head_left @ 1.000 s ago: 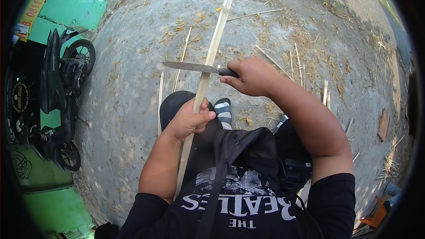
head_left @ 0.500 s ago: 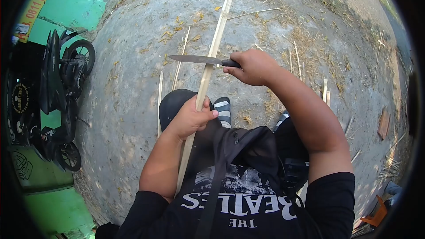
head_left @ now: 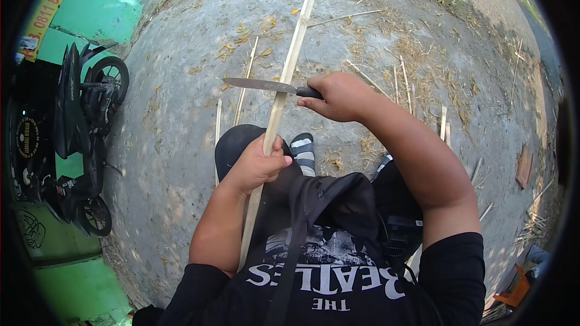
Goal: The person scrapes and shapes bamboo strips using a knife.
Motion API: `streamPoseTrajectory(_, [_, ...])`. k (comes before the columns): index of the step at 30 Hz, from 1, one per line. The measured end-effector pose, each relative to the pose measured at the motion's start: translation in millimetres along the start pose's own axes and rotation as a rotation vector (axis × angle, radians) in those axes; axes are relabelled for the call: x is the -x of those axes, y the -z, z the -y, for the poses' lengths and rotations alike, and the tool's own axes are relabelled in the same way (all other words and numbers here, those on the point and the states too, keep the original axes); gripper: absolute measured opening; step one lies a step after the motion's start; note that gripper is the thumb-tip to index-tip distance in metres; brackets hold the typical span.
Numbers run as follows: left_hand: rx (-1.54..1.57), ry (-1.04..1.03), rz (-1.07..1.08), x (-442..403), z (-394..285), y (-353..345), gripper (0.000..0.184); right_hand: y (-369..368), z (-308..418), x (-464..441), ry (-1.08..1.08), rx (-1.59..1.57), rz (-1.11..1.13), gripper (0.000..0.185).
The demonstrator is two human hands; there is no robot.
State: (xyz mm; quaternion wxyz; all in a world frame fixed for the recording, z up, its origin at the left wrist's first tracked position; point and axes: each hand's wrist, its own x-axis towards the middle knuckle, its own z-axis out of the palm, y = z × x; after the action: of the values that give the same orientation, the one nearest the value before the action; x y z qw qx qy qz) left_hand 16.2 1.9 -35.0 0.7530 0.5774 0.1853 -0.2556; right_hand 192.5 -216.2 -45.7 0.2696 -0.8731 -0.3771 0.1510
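Note:
A long pale strip of split bamboo or wood runs from under my left arm up past the top of the view. My left hand is wrapped around its lower part, beside my knee. In my right hand is the black handle of a knife. Its blade lies crosswise on the strip, above my left hand, with the tip pointing left. The contact between the edge and the strip is too small to make out.
Several thin strips lie on the grey concrete ground with dry leaves and shavings. A black motorbike stands at left by a green wall. A brown wooden piece and an orange object are at right.
The knife and my right hand have shifted slightly left and a little down along the strip. My left hand keeps its hold, moving only slightly.

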Motion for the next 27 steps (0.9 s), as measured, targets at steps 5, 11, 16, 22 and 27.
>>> streamPoseTrajectory(5, [-0.097, 0.001, -0.017, -1.4, 3.5, -3.0, 0.034, 3.3, -14.2, -7.5, -0.084, -0.035, 0.002, 0.05])
streamPoseTrajectory(11, [-0.135, -0.036, -0.007, 1.4, 4.6, -0.9, 0.033, 2.6, -5.2, 3.1, -0.013, 0.05, 0.008, 0.05])
streamPoseTrajectory(16, [-0.202, -0.023, -0.053, -0.5, 4.5, -4.4, 0.034, -8.0, -33.7, -11.8, 0.011, -0.053, -0.123, 0.044])
streamPoseTrajectory(22, [-0.166, -0.019, -0.017, 1.5, 4.4, -3.4, 0.034, 3.2, -17.3, -3.7, -0.011, 0.081, 0.03, 0.05])
streamPoseTrajectory(27, [-0.126, -0.008, 0.009, -0.7, 5.0, -0.2, 0.034, -6.4, -27.0, -9.1, -0.093, 0.044, -0.062, 0.049])
